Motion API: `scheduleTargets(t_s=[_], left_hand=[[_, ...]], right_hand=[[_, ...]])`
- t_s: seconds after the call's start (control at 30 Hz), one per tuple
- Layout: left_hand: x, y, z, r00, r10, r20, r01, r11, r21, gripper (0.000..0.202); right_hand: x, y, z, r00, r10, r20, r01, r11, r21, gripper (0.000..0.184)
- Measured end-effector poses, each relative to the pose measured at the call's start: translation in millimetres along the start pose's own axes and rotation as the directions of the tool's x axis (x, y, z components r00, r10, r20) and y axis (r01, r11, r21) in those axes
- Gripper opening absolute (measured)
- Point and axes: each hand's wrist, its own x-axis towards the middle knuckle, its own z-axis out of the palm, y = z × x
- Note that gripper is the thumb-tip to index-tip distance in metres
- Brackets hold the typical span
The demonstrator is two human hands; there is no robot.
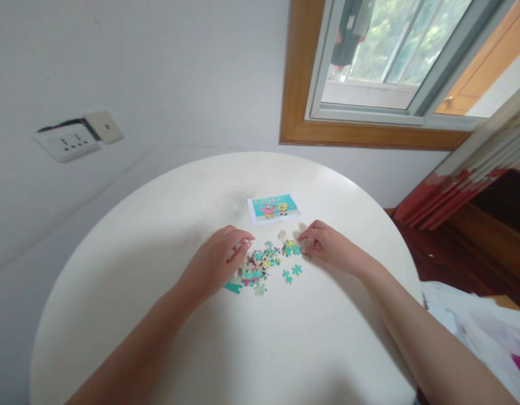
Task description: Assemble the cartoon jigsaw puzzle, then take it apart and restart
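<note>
A heap of small teal, yellow and pink jigsaw pieces [263, 263] lies in the middle of a round white table [158, 236]. My left hand [217, 260] rests palm down on the heap's left side, its fingers curled onto the pieces. My right hand [325, 244] sits at the heap's right edge with the fingers curled and pinched at pieces there; what it holds is too small to make out. A small cartoon picture card [273, 208] lies flat just beyond the heap. Two loose teal pieces [292, 273] lie a little nearer to me.
The table stands against a white wall with a socket plate [68, 142] at the left. A wood-framed window [369, 84] is at the upper right. Red and white curtain folds [466, 180] hang at the right. A white plastic bag [479, 332] lies by my right forearm.
</note>
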Motion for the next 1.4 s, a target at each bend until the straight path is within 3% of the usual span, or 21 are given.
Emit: scheduleTargets(t_s=[0.17,0.33,0.67,0.8,0.97,1.03,1.17,1.3,1.4], left_hand=[[-3,-3,-2.1,0.997,-0.014,0.077,0.014,1.0,0.0,0.025],[-4,1,2.2,0.996,0.019,0.089,-0.017,1.0,-0.021,0.024],[-6,7,13.0,0.99,0.13,0.047,-0.127,0.99,-0.062,0.023],[-6,9,13.5,0.989,0.148,0.029,-0.147,0.988,-0.05,0.024],[-3,3,5.9,0.995,0.097,0.012,-0.097,0.995,-0.017,0.024],[-2,0,0.2,0.998,0.046,0.039,-0.046,0.999,-0.01,0.026],[-3,-6,-13.9,0.982,-0.102,0.158,0.101,0.995,0.015,0.03],[-12,-11,-28.6,0.92,-0.188,0.345,0.192,0.981,0.023,0.038],[-18,-11,-37.1,0.868,-0.159,0.471,0.186,0.982,-0.011,0.053]], right_hand=[[3,-7,9,0.996,-0.062,-0.062,0.06,0.997,-0.04,0.025],[4,-17,21,0.99,-0.126,-0.06,0.12,0.988,-0.094,0.035],[11,-17,24,0.985,-0.152,-0.087,0.159,0.984,0.077,0.006],[12,-15,19,0.992,-0.09,-0.087,0.098,0.991,0.093,0.016],[8,-17,20,0.977,-0.154,-0.144,0.146,0.987,-0.067,0.032],[6,-19,23,0.974,-0.198,-0.111,0.188,0.978,-0.095,0.035],[6,-22,28,0.977,-0.204,-0.057,0.197,0.975,-0.103,0.021],[8,-19,28,0.986,-0.147,-0.082,0.141,0.987,-0.077,0.016],[9,-18,28,0.987,-0.116,-0.114,0.106,0.99,-0.092,0.016]])
